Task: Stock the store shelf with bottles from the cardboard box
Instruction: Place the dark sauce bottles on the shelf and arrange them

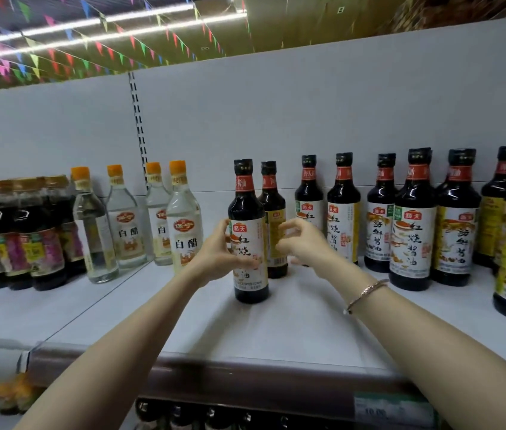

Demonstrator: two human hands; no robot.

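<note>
Left hand: my left hand (214,252) is curled against the left flank of the front soy sauce bottle (250,237), thumb and fingers on its label; I log it as gripping.
Right hand: my right hand (300,243) hovers just right of that bottle, fingers loosely bent with nothing between them; whether a fingertip touches the second dark bottle (273,218) I cannot tell. A bracelet (365,294) sits on that wrist.
Task item: the front soy sauce bottle stands upright on the white shelf (276,324), between my two hands, forward of the back row.
Directly behind: the second dark bottle stands just beyond and right of the held one, partly hidden by it and by my right fingers.
Right of right hand: a row of dark soy sauce bottles (413,218) runs along the back panel.
Left of left hand: clear vinegar bottles (183,218) with orange caps stand near; further left, a shrink-wrapped dark bottle pack (16,234).
Below my forearms: the shelf's price rail (245,380).
Overhead: coloured bunting (68,54).
</note>
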